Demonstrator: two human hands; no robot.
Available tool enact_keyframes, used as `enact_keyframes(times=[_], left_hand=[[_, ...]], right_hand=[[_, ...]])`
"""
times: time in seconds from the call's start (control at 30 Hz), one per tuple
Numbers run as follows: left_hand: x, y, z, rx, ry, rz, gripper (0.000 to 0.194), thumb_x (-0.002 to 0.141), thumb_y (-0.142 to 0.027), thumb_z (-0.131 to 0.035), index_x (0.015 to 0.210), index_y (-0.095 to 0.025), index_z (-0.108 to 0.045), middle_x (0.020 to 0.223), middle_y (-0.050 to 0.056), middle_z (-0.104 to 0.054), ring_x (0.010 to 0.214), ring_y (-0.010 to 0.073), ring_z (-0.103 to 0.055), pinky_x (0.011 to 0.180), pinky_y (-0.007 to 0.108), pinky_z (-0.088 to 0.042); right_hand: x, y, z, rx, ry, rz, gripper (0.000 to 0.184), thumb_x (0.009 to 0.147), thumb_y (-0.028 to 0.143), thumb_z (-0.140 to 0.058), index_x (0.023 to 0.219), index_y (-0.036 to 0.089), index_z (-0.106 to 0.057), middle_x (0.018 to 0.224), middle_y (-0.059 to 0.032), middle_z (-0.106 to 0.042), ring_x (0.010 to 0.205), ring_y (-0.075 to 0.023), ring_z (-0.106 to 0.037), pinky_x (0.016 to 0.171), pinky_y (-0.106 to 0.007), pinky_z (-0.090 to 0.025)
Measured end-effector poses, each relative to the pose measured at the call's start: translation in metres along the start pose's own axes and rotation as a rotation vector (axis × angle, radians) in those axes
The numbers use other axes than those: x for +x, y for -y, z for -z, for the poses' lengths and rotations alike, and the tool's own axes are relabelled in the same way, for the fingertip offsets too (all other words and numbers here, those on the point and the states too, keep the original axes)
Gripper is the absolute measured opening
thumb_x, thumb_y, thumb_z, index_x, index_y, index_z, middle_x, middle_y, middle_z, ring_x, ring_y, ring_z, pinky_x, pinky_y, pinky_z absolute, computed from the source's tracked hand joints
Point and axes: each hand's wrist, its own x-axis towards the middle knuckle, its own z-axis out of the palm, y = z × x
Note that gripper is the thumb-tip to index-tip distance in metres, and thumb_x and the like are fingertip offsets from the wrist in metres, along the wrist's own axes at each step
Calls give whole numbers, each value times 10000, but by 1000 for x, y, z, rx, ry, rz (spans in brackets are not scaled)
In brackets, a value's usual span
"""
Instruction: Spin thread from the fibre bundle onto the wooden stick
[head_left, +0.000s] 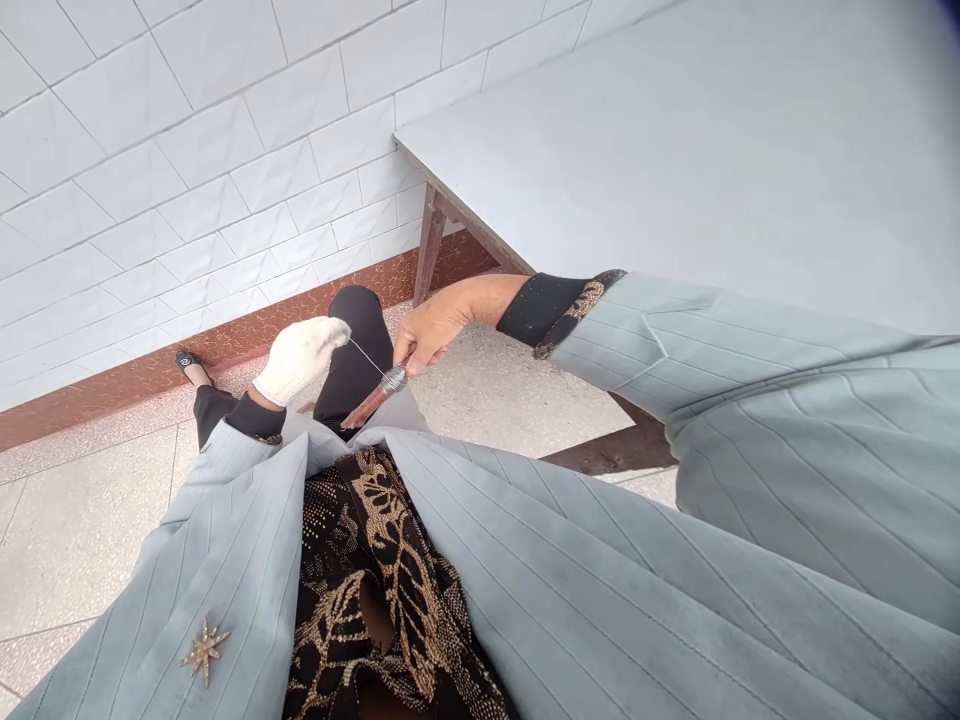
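My left hand (298, 358), in a white knitted glove, is closed in a pinch on the end of a thin wire (366, 354). The strand runs taut from there to a silvery coil (394, 380) wound round a reddish-brown stick (364, 409) that looks wooden. Bare fingers of my right hand (433, 326) grip the stick at its coiled upper end, partly covering it. The stick slants down and left above my lap. Both hands are a short way apart, over my dark trousers (346, 345).
To the right stands a pale grey-topped table (637, 150) with reddish-brown legs (430, 245). Ahead is a white tiled wall (225, 130) with a reddish-brown skirting (150, 372). The floor (105, 510) is speckled, and my shoe (193, 365) is near the wall.
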Motion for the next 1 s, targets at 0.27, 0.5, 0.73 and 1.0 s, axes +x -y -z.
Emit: enact_keyframes(times=[0.27,0.5,0.73,1.0], left_hand=[[-7,-16,-43,-575,212,155,270,982,-308,-425,937,-192,-664,740,-4,-643,681,148,-584,691,264,-470],[-8,-11,-32,-127,133,56,276,1010,-242,-410,1018,-205,-684,992,44,-741,936,208,-683,858,316,-482],[-11,-2,-4,190,19,-91,287,1009,-232,-437,1056,-200,-718,978,73,-742,854,214,-689,802,325,-491],[4,-7,7,-222,14,10,280,974,-221,-448,1018,-194,-724,1070,49,-759,1043,197,-682,999,340,-506]], right_hand=[[-5,-3,5,393,-672,326,367,938,523,-674,844,168,-673,636,17,-523,566,-89,-409,600,-260,-360],[-3,-13,12,308,-919,-117,246,908,397,-726,991,166,-751,660,-16,-581,585,-120,-477,584,-281,-350],[3,-13,7,-14,-486,-147,274,895,428,-719,996,186,-798,704,-12,-612,661,-134,-513,690,-293,-393],[-1,-5,3,35,-115,50,425,858,567,-742,1056,193,-786,675,30,-550,666,-115,-495,738,-285,-394]])
